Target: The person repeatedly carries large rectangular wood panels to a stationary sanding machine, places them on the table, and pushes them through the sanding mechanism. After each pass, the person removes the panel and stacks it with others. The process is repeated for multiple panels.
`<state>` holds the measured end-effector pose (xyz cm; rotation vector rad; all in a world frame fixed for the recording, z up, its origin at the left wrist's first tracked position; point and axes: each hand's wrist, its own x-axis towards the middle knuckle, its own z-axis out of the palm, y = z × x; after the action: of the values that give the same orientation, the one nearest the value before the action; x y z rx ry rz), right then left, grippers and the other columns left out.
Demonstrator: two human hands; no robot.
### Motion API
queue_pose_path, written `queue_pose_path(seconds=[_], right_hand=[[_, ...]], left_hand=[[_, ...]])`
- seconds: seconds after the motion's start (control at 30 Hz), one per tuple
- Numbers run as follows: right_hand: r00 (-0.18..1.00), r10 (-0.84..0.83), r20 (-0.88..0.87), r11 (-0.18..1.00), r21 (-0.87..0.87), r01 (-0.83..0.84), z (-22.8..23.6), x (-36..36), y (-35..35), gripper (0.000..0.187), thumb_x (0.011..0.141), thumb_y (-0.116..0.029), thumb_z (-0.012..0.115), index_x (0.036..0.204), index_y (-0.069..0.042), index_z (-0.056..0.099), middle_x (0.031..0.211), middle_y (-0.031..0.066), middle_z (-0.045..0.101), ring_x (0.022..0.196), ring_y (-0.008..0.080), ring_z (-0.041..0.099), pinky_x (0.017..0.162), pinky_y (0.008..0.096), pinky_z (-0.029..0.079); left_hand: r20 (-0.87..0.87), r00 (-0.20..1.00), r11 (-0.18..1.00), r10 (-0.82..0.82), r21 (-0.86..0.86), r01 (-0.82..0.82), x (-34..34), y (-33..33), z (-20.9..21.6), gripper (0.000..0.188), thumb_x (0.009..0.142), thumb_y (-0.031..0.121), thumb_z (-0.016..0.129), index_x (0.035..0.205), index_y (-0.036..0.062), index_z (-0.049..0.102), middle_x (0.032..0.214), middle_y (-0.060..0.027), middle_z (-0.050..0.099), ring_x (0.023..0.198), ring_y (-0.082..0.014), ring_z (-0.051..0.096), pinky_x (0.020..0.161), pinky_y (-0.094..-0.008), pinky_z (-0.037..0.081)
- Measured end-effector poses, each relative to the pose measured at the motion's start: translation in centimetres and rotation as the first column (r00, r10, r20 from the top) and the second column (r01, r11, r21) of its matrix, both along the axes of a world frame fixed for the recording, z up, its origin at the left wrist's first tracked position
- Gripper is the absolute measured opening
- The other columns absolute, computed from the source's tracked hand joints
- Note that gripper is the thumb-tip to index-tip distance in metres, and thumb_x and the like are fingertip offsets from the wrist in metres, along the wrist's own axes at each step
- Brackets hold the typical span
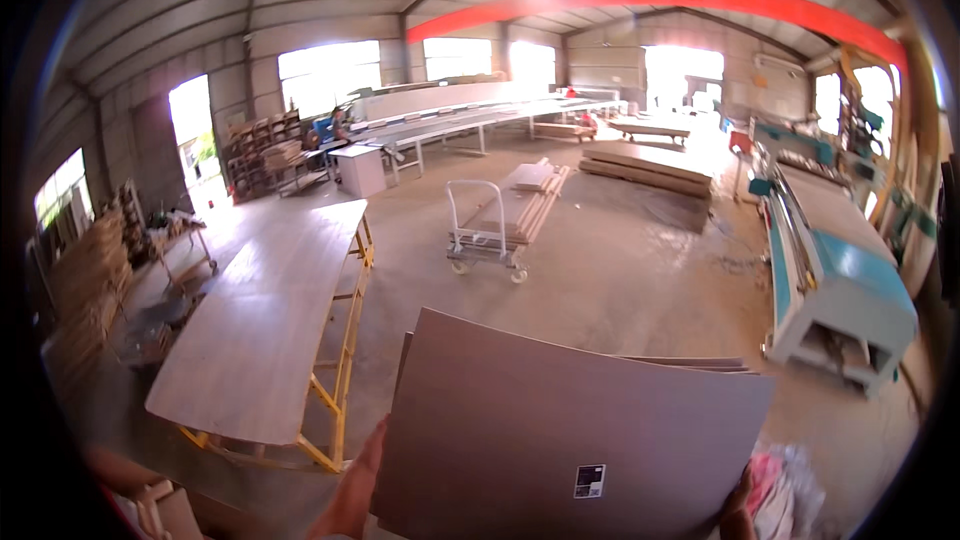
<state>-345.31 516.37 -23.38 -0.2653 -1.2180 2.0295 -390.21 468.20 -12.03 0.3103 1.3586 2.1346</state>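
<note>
A flat grey-brown wood panel (560, 400) is held up in front of me, with a small dark and white label (590, 481) stuck low on its face. Behind its top edge show the edges of other panels (690, 364), so it looks like a stack. My left hand (370, 460) grips the left edge, its fingers partly hidden by the board. At the lower right edge, my right hand (738, 502) is closed on the same panels, and only part of it shows.
Left of me stands a long board-topped table (260, 320) on a yellow frame. A hand cart (485, 225) loaded with boards is ahead, with a board stack (650, 165) beyond. A teal and white machine (845, 280) stands right. Bundled plastic (790, 485) lies near my right hand. A person (338, 125) is far left.
</note>
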Motion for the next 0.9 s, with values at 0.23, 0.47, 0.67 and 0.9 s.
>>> queue_pose_path(seconds=[0.23,0.47,0.67,0.9], right_hand=[[0.989,0.138,0.046,0.988,0.055,-0.141,1.2,-25.3,17.2,0.078,0.091,-0.065,0.043,0.148,-0.013,0.033,0.15,0.0074,0.036,0.134,0.0258,0.035,0.112,0.0427,0.028],[0.97,-0.158,0.187,0.987,0.019,0.157,2.6,-42.6,28.8,0.086,0.087,-0.067,0.047,0.149,-0.011,0.028,0.15,0.0101,0.035,0.135,0.0287,0.034,0.112,0.0465,0.028],[0.882,-0.374,0.287,0.927,0.098,0.361,2.4,-56.8,39.6,0.094,0.084,-0.069,0.051,0.151,-0.009,0.024,0.15,0.0124,0.034,0.136,0.0311,0.034,0.112,0.0498,0.029],[0.898,-0.299,0.322,0.953,0.052,0.299,4.9,-76.5,59.6,0.091,0.085,-0.068,0.05,0.15,-0.009,0.026,0.149,0.0118,0.036,0.134,0.0305,0.036,0.111,0.0489,0.03]], left_hand=[[0.099,0.993,0.966,-0.068,0.255,0.04,-21.4,13.1,-5.8,0.051,0.101,0.041,0.04,0.139,0.0061,0.045,0.134,-0.0098,0.053,0.12,-0.0259,0.052,0.103,-0.0408,0.042],[0.13,0.991,0.999,-0.02,-0.043,0.026,-45.7,32.6,-4.3,0.057,0.101,0.048,0.037,0.14,0.0076,0.045,0.137,-0.0102,0.051,0.123,-0.0259,0.05,0.103,-0.0419,0.04],[0.135,0.98,0.985,-0.143,-0.081,0.155,-62.4,50.8,-3.0,0.064,0.099,0.053,0.039,0.142,0.0063,0.042,0.142,-0.0083,0.048,0.129,-0.0243,0.044,0.108,-0.0395,0.035],[0.171,0.981,0.989,-0.096,-0.094,0.113,-78.7,67.9,-3.7,0.065,0.099,0.054,0.039,0.143,0.005,0.042,0.143,-0.0085,0.047,0.128,-0.0252,0.045,0.107,-0.042,0.035]])
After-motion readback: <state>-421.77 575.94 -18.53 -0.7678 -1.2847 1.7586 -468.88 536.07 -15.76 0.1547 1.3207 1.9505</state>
